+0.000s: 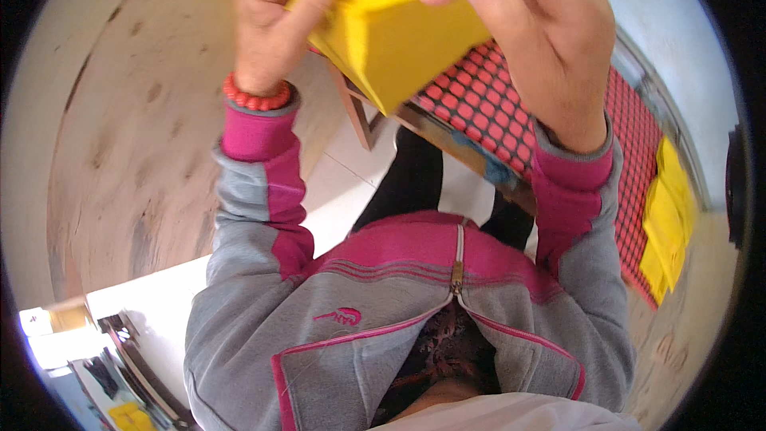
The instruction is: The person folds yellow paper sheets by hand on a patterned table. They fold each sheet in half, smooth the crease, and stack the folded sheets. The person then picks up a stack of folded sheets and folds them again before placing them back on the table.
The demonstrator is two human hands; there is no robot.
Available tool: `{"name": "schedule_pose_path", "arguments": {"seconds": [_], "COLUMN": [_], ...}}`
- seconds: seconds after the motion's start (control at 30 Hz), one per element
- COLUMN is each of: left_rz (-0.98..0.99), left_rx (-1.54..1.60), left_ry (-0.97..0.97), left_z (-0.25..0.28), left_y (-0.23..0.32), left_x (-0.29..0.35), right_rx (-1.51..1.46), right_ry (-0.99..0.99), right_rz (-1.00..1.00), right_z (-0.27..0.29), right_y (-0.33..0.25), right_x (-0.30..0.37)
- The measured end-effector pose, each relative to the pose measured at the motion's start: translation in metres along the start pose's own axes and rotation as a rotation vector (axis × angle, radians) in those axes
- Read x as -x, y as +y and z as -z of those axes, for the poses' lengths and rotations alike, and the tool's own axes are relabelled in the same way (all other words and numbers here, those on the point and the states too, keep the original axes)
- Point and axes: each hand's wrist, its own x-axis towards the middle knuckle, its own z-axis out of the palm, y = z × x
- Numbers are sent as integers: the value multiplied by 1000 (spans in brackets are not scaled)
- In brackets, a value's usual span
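A piece of bright yellow cloth (403,44) hangs in folds at the top of the head view, and part of it runs out of the picture. My left hand (275,20) pinches its upper edge between thumb and fingers, with a red beaded bracelet at the wrist. On the other side my right hand (550,28) grips the cloth near its top fold with thumb and fingertips. The lower corner of the cloth dangles to a point above a table covered in a red and black checked cloth (463,92).
More folded yellow cloth (669,223) lies at the right end of the checked table. A brown wooden surface (136,152) fills the left side. My legs (407,175) are below the table's near edge. Another yellow item (130,417) shows at the bottom left.
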Motion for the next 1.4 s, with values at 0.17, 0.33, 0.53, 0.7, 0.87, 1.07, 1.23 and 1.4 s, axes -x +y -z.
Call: {"name": "schedule_pose_path", "arguments": {"seconds": [0.17,0.33,0.53,0.7,0.87,1.07,1.23,1.4], "left_rz": [-162,-225,-226,-279,-140,-193,-136,-85], "left_rx": [11,-66,-111,4,-3,-36,-114,-129], "left_ry": [-40,24,75,-12,19,-236,-296,-333], "left_z": [-12,-26,-29,-10,6,6,8,16], "left_y": [-4,9,4,-13,-16,2,17,18], "left_x": [6,2,2,-8,-6,-11,-15,-16], "right_rx": [-146,-410,505,992,851,823,55,204], "right_ry": [-17,-448,-94,-272,144,-178,-438,19], "right_rz": [26,-316,-665,-754,-768,-818,-502,-72], "right_z": [-20,-112,-131,-139,-146,-133,-91,-48], "right_y": [0,17,74,117,144,103,18,-4], "right_x": [60,195,300,337,353,323,226,101]}}
